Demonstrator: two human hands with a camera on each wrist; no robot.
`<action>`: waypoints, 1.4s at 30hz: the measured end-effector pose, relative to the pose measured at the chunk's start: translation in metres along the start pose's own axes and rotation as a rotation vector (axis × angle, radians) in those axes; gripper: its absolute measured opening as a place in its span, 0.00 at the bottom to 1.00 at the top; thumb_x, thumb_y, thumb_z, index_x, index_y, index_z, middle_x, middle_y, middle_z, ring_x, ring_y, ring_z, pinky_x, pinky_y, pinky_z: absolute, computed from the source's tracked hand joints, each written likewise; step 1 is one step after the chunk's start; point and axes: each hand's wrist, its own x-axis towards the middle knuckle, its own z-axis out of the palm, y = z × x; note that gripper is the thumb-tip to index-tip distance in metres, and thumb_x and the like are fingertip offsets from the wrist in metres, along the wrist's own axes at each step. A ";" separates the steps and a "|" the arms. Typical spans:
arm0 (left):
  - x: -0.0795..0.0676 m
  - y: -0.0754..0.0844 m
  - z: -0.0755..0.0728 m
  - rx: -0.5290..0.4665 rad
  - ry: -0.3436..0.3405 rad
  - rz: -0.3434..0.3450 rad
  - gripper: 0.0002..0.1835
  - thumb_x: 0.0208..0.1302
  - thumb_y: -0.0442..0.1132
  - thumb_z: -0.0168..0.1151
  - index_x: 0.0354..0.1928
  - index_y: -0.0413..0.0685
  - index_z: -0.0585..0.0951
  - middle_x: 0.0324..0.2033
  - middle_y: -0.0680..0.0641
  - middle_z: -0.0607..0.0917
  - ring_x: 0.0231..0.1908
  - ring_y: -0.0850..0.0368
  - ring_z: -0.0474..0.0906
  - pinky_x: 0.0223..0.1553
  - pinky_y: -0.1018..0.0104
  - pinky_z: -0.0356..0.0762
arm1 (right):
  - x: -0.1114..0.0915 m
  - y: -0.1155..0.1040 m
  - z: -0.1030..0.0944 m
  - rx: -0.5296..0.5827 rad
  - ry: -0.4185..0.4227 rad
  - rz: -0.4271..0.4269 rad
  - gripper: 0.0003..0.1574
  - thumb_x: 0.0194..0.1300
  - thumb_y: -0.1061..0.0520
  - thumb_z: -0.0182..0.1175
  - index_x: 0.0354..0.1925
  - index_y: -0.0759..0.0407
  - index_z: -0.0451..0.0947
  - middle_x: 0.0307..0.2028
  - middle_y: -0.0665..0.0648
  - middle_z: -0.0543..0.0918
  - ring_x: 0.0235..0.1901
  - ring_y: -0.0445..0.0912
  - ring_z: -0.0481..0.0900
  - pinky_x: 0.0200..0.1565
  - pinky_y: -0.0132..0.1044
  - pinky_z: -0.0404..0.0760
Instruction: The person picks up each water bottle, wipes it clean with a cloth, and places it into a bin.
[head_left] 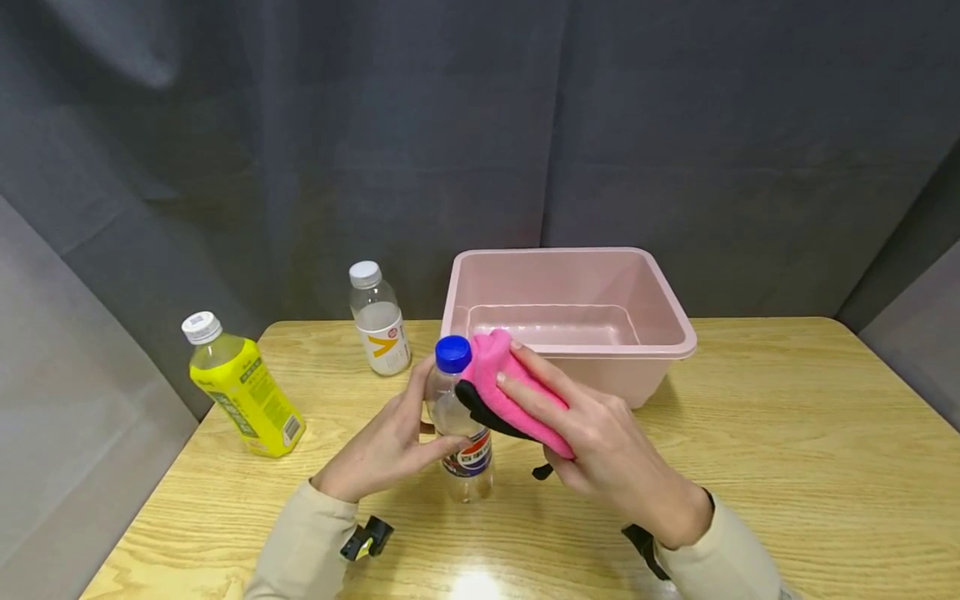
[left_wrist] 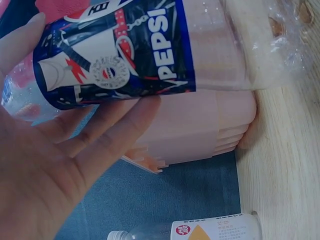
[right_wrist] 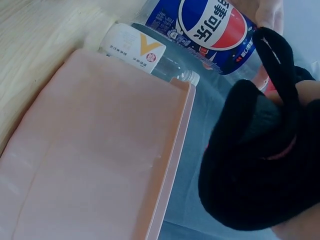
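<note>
In the head view, the yellow bottle [head_left: 251, 396] stands at the left of the frame, and the white-capped bottle [head_left: 382, 337] left of centre. The left hand [head_left: 386, 446], lower centre, grips the Pepsi bottle [head_left: 457, 417], upright just below mid-frame. Against its neck lies the pink-and-black cloth [head_left: 517, 412]; behind is the tub [head_left: 555, 287], right of centre. The right hand [head_left: 603, 429], lower right, pinches the cloth between fingers and thumb

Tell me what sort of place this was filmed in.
Probably a staged indoor recording booth: a dark curtain hangs behind the wood-grain table, and grey surfaces flank it on both sides.
</note>
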 end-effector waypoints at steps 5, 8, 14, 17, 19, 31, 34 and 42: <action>0.002 0.000 0.000 0.004 0.001 0.020 0.51 0.63 0.34 0.72 0.76 0.53 0.46 0.62 0.36 0.77 0.57 0.45 0.79 0.56 0.48 0.79 | 0.000 0.001 -0.003 -0.024 -0.015 -0.007 0.65 0.26 0.82 0.69 0.68 0.53 0.75 0.68 0.64 0.73 0.45 0.60 0.85 0.27 0.47 0.84; 0.004 0.000 -0.001 0.005 0.005 0.035 0.51 0.63 0.33 0.73 0.76 0.52 0.46 0.62 0.36 0.77 0.57 0.46 0.80 0.57 0.49 0.79 | -0.001 0.002 -0.006 -0.033 -0.045 -0.016 0.63 0.26 0.80 0.72 0.66 0.53 0.77 0.67 0.64 0.74 0.45 0.60 0.85 0.31 0.51 0.86; 0.005 0.001 0.001 0.008 0.009 0.028 0.51 0.62 0.33 0.74 0.75 0.50 0.47 0.61 0.36 0.77 0.56 0.46 0.80 0.57 0.50 0.79 | -0.005 0.010 -0.017 -0.011 -0.145 -0.024 0.58 0.31 0.82 0.65 0.64 0.53 0.79 0.62 0.62 0.78 0.34 0.52 0.84 0.27 0.39 0.81; 0.004 0.001 0.001 0.007 0.006 0.007 0.51 0.62 0.34 0.73 0.75 0.51 0.46 0.61 0.35 0.77 0.56 0.45 0.80 0.57 0.49 0.79 | -0.008 0.013 -0.020 0.014 -0.211 -0.006 0.55 0.34 0.82 0.60 0.63 0.51 0.81 0.60 0.60 0.80 0.24 0.45 0.76 0.23 0.30 0.70; 0.004 0.001 0.001 0.008 0.006 -0.007 0.51 0.63 0.35 0.73 0.75 0.51 0.46 0.61 0.35 0.77 0.56 0.44 0.80 0.57 0.48 0.79 | -0.009 0.013 -0.018 0.026 -0.276 0.005 0.54 0.36 0.82 0.61 0.62 0.50 0.81 0.60 0.59 0.81 0.22 0.42 0.72 0.23 0.27 0.67; 0.004 0.003 0.000 -0.008 -0.012 -0.059 0.52 0.63 0.36 0.73 0.76 0.54 0.45 0.66 0.35 0.72 0.59 0.41 0.78 0.57 0.44 0.78 | -0.018 0.005 0.012 0.017 -0.719 0.114 0.45 0.41 0.80 0.66 0.54 0.45 0.87 0.54 0.56 0.84 0.40 0.48 0.86 0.38 0.39 0.85; 0.004 0.003 0.000 -0.016 -0.013 -0.076 0.51 0.63 0.36 0.73 0.76 0.55 0.46 0.67 0.35 0.72 0.58 0.42 0.78 0.57 0.45 0.79 | -0.021 0.004 0.020 -0.005 -0.750 0.112 0.43 0.42 0.78 0.68 0.53 0.44 0.87 0.53 0.55 0.84 0.44 0.48 0.86 0.38 0.43 0.86; 0.002 0.003 0.001 -0.007 -0.008 -0.070 0.51 0.63 0.35 0.73 0.76 0.54 0.46 0.66 0.34 0.72 0.59 0.41 0.78 0.58 0.44 0.78 | -0.023 0.005 0.025 0.006 -0.714 0.076 0.40 0.39 0.78 0.70 0.48 0.45 0.89 0.51 0.51 0.85 0.41 0.44 0.85 0.35 0.39 0.84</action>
